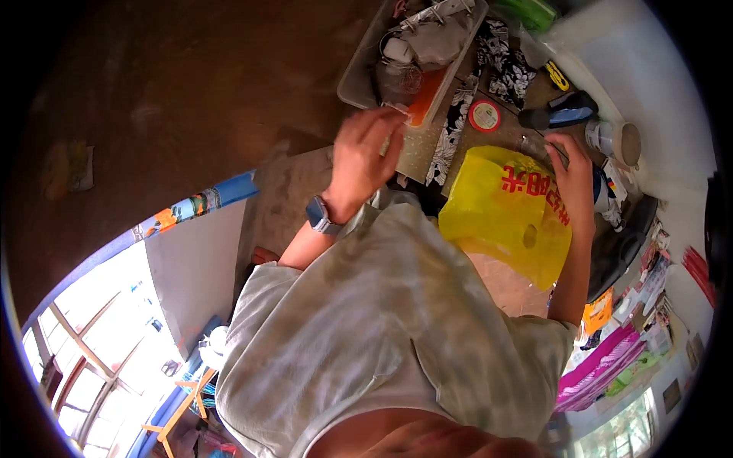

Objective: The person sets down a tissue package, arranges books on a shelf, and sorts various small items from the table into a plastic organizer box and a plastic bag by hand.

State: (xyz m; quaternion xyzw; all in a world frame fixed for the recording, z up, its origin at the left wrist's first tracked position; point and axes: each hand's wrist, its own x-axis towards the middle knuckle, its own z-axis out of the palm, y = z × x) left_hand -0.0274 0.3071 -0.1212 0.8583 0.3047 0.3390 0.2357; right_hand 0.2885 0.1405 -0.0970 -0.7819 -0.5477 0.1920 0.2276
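Note:
My left hand, with a watch on its wrist, is at the near edge of a clear plastic box. Its fingers are loosely bent, thumb apart, and I see nothing held in them. Just beyond its fingertips an orange item shows in the box. My right hand hovers over or touches the far right edge of a yellow plastic bag with red lettering; which of these, I cannot tell. Thumb and forefinger are apart there. A round red-rimmed roll lies beyond the bag.
The box also contains a white adapter and a grey cloth or bag. Black-and-white floral fabric, a yellow cutter, a blue-black tool and a clear jar line the right side. A wall stands beyond them.

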